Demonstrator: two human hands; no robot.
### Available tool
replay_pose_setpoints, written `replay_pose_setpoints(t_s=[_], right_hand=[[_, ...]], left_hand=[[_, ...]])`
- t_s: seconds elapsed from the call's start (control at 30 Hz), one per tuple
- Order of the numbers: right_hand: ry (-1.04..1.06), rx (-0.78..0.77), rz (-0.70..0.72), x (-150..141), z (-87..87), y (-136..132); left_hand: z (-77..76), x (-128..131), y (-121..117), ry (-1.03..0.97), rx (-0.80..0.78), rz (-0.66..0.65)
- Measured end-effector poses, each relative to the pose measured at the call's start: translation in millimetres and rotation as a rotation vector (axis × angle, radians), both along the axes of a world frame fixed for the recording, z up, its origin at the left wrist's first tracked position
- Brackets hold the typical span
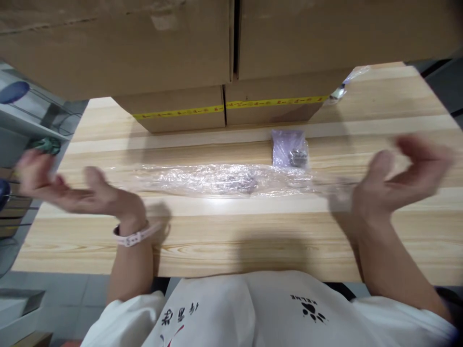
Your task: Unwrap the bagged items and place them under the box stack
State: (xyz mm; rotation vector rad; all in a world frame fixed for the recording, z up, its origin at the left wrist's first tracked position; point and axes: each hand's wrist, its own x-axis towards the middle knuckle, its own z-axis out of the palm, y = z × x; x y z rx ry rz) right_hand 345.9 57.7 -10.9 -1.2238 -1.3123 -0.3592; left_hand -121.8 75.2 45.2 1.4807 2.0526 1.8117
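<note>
Cardboard boxes (144,53) stand stacked toward the far side of a pale, streaky wooden desk (217,250), probably set back so the near strip stays within reach; yellow tape (177,113) runs across the lower ones. From where I stand, the grip of both hands is released: the left hand (65,188) and right hand (408,178) hang wide apart, palms partly turned up, fingers loosely bent and blurred, holding nothing. Such a spread seems to suit the length of clear plastic (217,180) lying crosswise on the desk between them, thin, crinkled and glossy. Just beyond its far edge sits a small, squarish purple packet (284,144) in shiny film; I cannot tell whether the two overlap. One smooth, pale wristband (133,238) circles the left wrist.
</note>
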Motion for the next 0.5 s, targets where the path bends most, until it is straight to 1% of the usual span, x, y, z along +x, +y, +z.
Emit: replay_pose_setpoints(t_s=[0.03,0.07,0.1,0.13,0.17,0.2,0.23,0.27,0.33,0.37,0.43,0.5], right_hand=[[-0.080,-0.132,0.199,-20.3,4.2,-8.1],[-0.224,-0.312,0.426,-38.8,6.3,-15.1],[-0.366,-0.458,0.595,-54.1,6.1,-20.5],[-0.486,-0.581,0.701,-65.1,3.6,-24.1],[-0.577,-0.664,0.757,-71.7,-1.0,-25.7],[-0.624,-0.704,0.763,-74.4,-7.0,-25.6],[-0.632,-0.712,0.742,-73.9,-13.6,-24.1],[-0.617,-0.700,0.717,-71.5,-19.8,-21.7],[-0.573,-0.644,0.676,-64.7,-27.7,-16.4],[-0.550,-0.610,0.659,-61.8,-28.3,-14.7],[-0.483,-0.557,0.640,-58.4,-22.2,-15.0],[-0.341,-0.574,0.629,-57.3,-9.0,-20.1]], left_hand=[[-3.1,17.5,-5.3,0.129,0.181,-0.098],[-7.6,32.6,-9.8,0.282,0.117,-0.338],[-13.2,44.5,-13.1,0.428,-0.027,-0.608],[-19.5,52.7,-15.1,0.532,-0.200,-0.814],[-26.3,57.3,-15.7,0.606,-0.382,-0.966],[-33.1,58.7,-15.0,0.645,-0.514,-1.042],[-39.5,57.9,-13.4,0.654,-0.586,-1.051],[-45.0,55.7,-11.2,0.645,-0.600,-1.022],[-51.5,50.1,-6.8,0.589,-0.539,-0.937],[-51.7,47.8,-5.5,0.542,-0.502,-0.891],[-46.0,45.0,-5.8,0.411,-0.480,-0.827],[-34.8,43.9,-10.1,0.219,-0.517,-0.808]])
